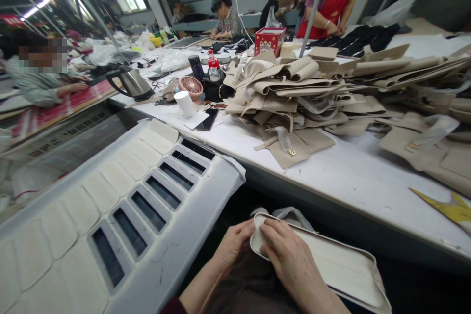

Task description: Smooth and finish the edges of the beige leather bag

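A long cream panel with rounded corners and a raised dark-lined edge lies over my lap, slanting down to the right. My left hand pinches the panel's upper left end, its fingertips at the rim. Curled over the same end, my right hand presses its fingers on the inner face near the edge. Clear plastic shows just behind the panel. To the left, a pale grey slotted rack carries a row of flat cream pieces.
Beige leather pieces are heaped on the white table. A yellow tool lies at the right edge. A kettle, pink fan, white cup and phone stand or lie farther left. Other people work beyond.
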`<state>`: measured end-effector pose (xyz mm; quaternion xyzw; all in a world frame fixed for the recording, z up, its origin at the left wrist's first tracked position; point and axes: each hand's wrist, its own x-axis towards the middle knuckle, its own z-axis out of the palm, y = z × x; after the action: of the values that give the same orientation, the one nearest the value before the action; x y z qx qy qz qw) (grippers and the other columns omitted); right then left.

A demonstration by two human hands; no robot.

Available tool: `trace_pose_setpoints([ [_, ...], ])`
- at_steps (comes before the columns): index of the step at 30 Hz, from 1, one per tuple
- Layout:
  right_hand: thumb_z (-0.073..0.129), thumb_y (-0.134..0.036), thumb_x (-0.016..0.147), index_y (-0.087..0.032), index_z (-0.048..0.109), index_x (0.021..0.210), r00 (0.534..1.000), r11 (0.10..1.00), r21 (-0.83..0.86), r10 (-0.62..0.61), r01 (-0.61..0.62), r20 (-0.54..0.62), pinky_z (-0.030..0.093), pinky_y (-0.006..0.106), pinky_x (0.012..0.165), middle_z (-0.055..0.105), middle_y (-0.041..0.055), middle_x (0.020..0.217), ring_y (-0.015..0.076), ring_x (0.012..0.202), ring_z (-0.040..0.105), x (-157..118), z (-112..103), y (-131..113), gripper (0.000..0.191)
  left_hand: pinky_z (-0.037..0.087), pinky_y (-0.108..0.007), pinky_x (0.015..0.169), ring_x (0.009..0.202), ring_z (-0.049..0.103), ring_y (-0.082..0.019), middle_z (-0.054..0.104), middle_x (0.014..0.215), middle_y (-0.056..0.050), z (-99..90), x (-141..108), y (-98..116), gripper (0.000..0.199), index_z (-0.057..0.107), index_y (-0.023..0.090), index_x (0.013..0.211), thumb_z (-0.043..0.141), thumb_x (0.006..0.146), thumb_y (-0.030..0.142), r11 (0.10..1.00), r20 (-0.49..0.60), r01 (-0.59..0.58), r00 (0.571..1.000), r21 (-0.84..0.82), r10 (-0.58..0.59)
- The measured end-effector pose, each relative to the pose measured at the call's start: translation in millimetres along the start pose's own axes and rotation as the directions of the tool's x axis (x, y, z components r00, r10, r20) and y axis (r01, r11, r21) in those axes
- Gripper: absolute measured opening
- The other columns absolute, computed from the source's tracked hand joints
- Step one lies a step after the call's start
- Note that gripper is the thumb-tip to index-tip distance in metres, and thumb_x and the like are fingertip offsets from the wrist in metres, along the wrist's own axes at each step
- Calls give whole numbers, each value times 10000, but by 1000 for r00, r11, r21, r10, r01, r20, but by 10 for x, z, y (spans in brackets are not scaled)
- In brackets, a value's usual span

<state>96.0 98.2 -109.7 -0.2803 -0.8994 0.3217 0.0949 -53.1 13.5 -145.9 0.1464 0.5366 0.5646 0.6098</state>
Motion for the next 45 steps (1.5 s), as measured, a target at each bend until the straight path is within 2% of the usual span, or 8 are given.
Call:
trace_pose_setpoints([
  [7,573,-55,858,-178,625,1075,998,998,-44,-41,39,-46,539,463,905,639,84,1206,285,1055,581,-50,53,16,255,414,-281,818,924,585,-211,710,1062,-44,39,-79,181,446,673,186,1229,590,895,469,947,22,-60,998,317,56],
  [18,533,-66,879,-159,604,1128,975,990,-65,-134,125,-178,552,451,814,657,109,1163,295,975,590,-81,146,72,275,438,-274,787,901,592,-215,710,1016,-46,128,-23,156,454,645,169,1262,533,931,458,888,8,-105,994,447,113],
  [21,529,-59,876,-157,614,1095,979,993,-52,-117,110,-168,547,451,811,654,108,1157,290,966,589,-75,131,56,255,424,-306,950,1092,578,-249,689,1162,-58,133,-10,66,459,602,195,1317,553,927,432,914,-28,-141,986,379,163],
  [24,551,-41,857,-177,627,1031,986,997,-28,-69,65,-149,540,446,837,647,90,1179,286,998,586,-76,100,32,233,381,-324,1038,1214,534,-256,647,1275,-63,115,-3,12,456,595,218,1323,608,903,395,987,5,-67,998,144,67],
  [27,568,-29,845,-185,631,978,991,1000,-17,-26,24,-135,529,441,872,649,73,1174,279,1022,583,-87,62,-4,214,425,-312,963,1161,572,-248,642,1278,-96,112,-4,-17,458,593,194,1320,592,912,401,994,62,26,998,-105,-20],
  [31,577,-39,851,-189,632,980,992,1000,-11,-3,1,-123,515,439,899,648,65,1164,271,1033,577,-108,29,-51,206,448,-295,882,1147,578,-258,632,1290,-123,141,-14,-28,471,603,157,1305,614,897,392,987,27,8,1000,-162,-4],
  [39,552,-46,859,-187,640,930,990,999,22,47,-44,-130,509,413,886,668,67,1077,255,990,586,-80,51,-50,181,336,-398,1128,1280,515,-284,623,1330,-98,101,55,-41,446,628,169,1273,616,889,396,967,-84,-128,985,222,150],
  [45,532,-36,831,-212,634,1098,953,977,210,24,42,-301,476,389,1006,557,62,1379,228,1199,543,-212,-58,-120,336,325,-397,1169,1327,482,-272,576,1394,-60,84,100,-56,530,600,227,1297,616,852,514,861,-65,-184,968,474,242],
])
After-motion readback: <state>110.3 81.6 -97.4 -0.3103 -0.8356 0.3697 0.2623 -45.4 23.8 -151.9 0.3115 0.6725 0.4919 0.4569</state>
